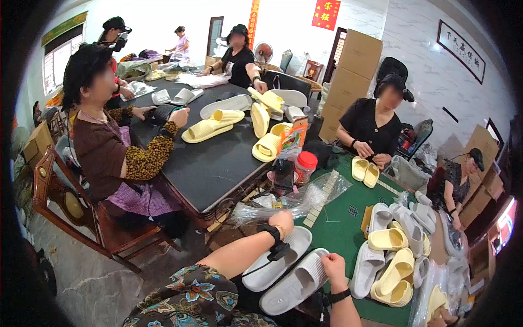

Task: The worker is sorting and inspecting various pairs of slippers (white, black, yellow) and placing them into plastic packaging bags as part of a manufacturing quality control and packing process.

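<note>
The step in hand looks like pairing and bagging: the left hand has its fingers closed on a crinkled clear bag, while the right hand grips the edge of one white slide, its mate lying just beside it over the lap at the edge of the green counter. The next move probably calls for opening the limp, glossy film wide enough to take both soles. The slides are thick, matte foam with ribbed straps; a heap of yellow and white ones lies near.
</note>
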A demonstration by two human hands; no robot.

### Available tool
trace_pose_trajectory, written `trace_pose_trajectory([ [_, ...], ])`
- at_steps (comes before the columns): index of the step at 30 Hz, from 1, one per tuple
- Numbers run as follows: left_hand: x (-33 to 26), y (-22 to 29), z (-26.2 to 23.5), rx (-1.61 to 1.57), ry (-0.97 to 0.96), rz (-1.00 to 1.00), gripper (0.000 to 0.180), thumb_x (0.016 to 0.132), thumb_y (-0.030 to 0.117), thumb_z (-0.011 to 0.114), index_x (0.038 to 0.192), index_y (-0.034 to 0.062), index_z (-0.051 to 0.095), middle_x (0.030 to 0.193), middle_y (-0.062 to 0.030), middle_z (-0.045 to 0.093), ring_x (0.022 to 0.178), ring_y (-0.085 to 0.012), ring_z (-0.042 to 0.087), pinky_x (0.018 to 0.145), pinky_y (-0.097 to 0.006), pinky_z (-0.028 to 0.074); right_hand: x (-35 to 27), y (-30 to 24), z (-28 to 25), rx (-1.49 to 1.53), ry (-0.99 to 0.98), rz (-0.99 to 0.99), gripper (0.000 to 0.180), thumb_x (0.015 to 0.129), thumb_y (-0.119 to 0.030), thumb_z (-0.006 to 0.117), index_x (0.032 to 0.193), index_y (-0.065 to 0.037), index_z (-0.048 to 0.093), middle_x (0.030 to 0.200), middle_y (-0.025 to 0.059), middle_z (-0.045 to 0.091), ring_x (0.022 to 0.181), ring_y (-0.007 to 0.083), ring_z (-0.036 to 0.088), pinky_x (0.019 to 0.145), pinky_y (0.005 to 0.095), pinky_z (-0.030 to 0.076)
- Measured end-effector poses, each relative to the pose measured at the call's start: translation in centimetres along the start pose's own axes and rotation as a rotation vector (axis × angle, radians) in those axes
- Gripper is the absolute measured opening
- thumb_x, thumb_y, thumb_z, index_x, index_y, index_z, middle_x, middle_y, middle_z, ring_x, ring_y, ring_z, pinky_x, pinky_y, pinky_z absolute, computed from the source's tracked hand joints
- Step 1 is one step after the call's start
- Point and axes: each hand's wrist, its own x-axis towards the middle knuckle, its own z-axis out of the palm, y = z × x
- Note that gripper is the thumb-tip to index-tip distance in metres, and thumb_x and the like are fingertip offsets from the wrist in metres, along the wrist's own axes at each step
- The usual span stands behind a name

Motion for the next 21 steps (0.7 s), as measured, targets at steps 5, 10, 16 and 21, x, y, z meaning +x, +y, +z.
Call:
trace_pose_trajectory([
  [5, -3.3, 0.2, -0.1, 0.119, 0.062, 0.184, 0.020, 0.082, 0.011, 0.054, 0.084, 0.0032, 0.072, 0.085, -0.0196, 0.071, 0.082, -0.0355, 0.070, 0.069, -0.044, 0.057, -1.5, -2.2, 1.1, -0.183, 0.107, -0.167, 0.024, 0.081, -0.020, 0.062, 0.076, 0.003, 0.065, 0.070, 0.0127, 0.068, 0.063, 0.0228, 0.064, 0.062, 0.0354, 0.050],
  [10, -4.6, 0.3, 0.1, -0.481, 0.066, 0.350, 0.017, 0.080, 0.018, 0.064, 0.084, 0.0029, 0.070, 0.078, -0.0132, 0.071, 0.072, -0.0274, 0.069, 0.066, -0.037, 0.054, -0.9, -3.1, 1.1, 0.222, 0.190, -0.249, 0.016, 0.090, -0.014, 0.056, 0.091, 0.000, 0.061, 0.077, 0.0116, 0.068, 0.069, 0.0199, 0.065, 0.065, 0.0332, 0.051],
  [16, -6.6, 1.4, 0.2, -0.681, -0.162, 0.348, 0.017, 0.080, 0.015, 0.068, 0.090, 0.0015, 0.071, 0.077, -0.0095, 0.071, 0.069, -0.0155, 0.067, 0.065, -0.030, 0.053, -2.5, -5.4, 2.8, 0.185, 0.116, -0.295, 0.011, 0.090, -0.011, 0.058, 0.091, 0.000, 0.060, 0.075, 0.0093, 0.066, 0.069, 0.0157, 0.064, 0.063, 0.0297, 0.049],
  [21, -6.7, 1.2, 0.2, -0.716, -0.159, 0.345, 0.017, 0.081, 0.013, 0.066, 0.091, 0.0006, 0.071, 0.078, -0.0089, 0.071, 0.070, -0.0139, 0.066, 0.066, -0.029, 0.053, -2.8, -6.0, 3.8, 0.009, 0.115, -0.396, 0.010, 0.087, -0.011, 0.061, 0.089, -0.001, 0.060, 0.079, 0.0169, 0.066, 0.072, 0.0333, 0.064, 0.063, 0.0416, 0.049],
])
